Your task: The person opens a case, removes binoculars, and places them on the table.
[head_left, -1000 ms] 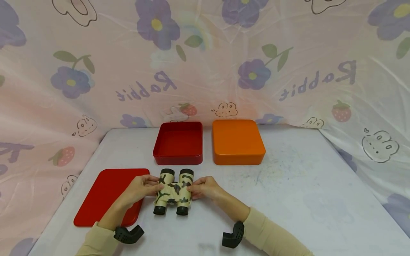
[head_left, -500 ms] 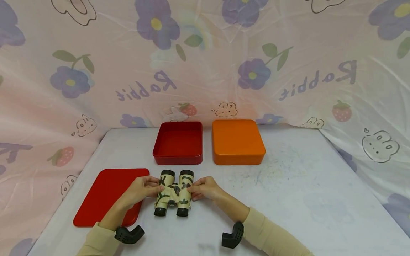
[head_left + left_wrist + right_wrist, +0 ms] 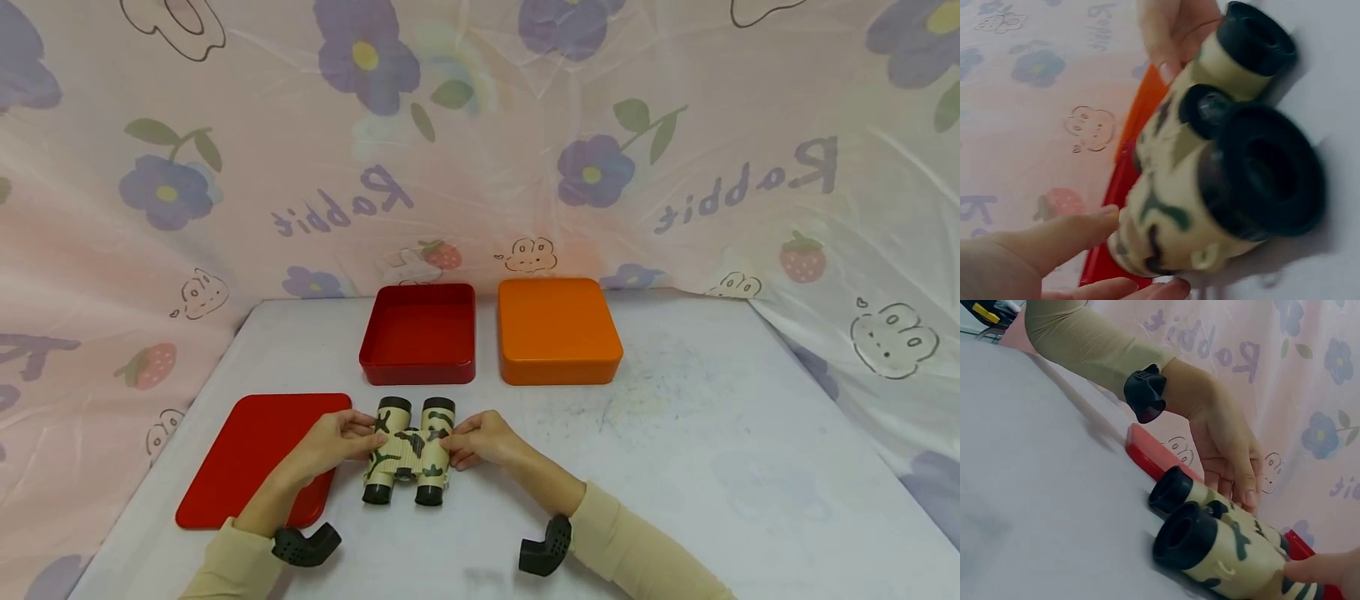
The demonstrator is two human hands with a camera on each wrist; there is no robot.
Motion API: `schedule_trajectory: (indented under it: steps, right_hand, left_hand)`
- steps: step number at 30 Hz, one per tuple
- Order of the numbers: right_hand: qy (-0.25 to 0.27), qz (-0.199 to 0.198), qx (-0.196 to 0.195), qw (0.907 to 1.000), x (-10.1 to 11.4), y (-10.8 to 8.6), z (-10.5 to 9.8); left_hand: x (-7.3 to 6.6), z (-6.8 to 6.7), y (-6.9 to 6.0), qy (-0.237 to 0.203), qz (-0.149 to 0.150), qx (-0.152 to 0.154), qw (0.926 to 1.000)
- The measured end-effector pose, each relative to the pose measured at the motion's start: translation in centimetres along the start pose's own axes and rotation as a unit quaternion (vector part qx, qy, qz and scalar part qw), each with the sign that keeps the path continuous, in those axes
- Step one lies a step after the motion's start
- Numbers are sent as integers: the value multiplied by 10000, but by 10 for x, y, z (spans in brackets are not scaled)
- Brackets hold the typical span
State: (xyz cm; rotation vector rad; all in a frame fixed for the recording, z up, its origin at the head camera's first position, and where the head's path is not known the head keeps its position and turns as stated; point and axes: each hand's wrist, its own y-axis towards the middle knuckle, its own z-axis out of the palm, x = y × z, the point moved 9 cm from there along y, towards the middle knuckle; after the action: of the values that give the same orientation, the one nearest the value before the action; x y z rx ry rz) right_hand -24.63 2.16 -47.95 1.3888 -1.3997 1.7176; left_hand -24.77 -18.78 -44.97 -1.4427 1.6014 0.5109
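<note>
A pair of toy binoculars (image 3: 409,454) in cream camouflage, with black eyecups and lens rims, lies flat near the middle front of the white table. My left hand (image 3: 333,442) pinches its left barrel, the thumb on top. On the opposite barrel, my right hand (image 3: 491,440) has the same kind of thumb-and-finger grip. Close up in the left wrist view, the binoculars (image 3: 1169,206) show their two black eyecups. In the right wrist view, only the right thumb (image 3: 1319,569) shows, pressed on the near barrel. Whether the binoculars touch the tabletop, I cannot tell.
An open dark red box (image 3: 417,333) stands behind the binoculars. Beside it on the right is an orange box (image 3: 560,329) with a plain closed top. A flat red lid (image 3: 247,450) lies at the left, partly under my left forearm. A printed curtain (image 3: 480,167) hangs behind the table.
Almost nothing differs. The binoculars have shifted very slightly toward me, and both hands keep the same grip on them.
</note>
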Motion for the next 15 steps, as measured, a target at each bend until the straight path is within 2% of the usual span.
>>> schedule_trajectory:
  steps: [7, 12, 15]
  right_hand:
    - [77, -113, -50, 9999, 6, -3, -12]
    - [-156, -381, -22, 9992, 15, -6, -15]
    - [-322, -468, -99, 9983, 21, -8, -19]
  left_hand:
    - [-16, -15, -2, 162, 310, -74, 9994]
    - [-30, -19, -4, 266, 411, -34, 9988]
    - [-41, -19, -3, 240, 597, 18, 9979]
